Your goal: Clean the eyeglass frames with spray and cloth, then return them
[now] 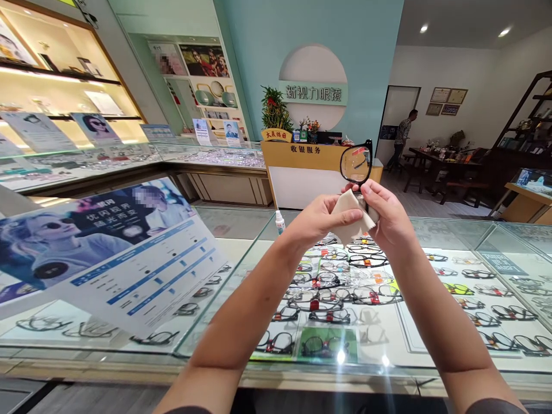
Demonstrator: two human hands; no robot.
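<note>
A pair of black-framed glasses (356,163) is held up above the glass counter, one lens on top and the other behind the fingers and cloth. My left hand (321,218) is closed on a pale cream cleaning cloth (348,214), thumb pressed on top of it. The cloth wraps the lower part of the glasses. My right hand (387,210) grips the glasses near the bridge, fingers bent around the frame, with the cloth's edge touching it. On the counter behind my left wrist stands a small white spray bottle (280,222).
Beneath my arms the glass display counter (228,322) holds rows of glasses. A printed card (142,259) stands at the left. Farther back are a cashier desk (310,178), a plant (276,109), another display case (211,158) and a walking person (404,138) at the right.
</note>
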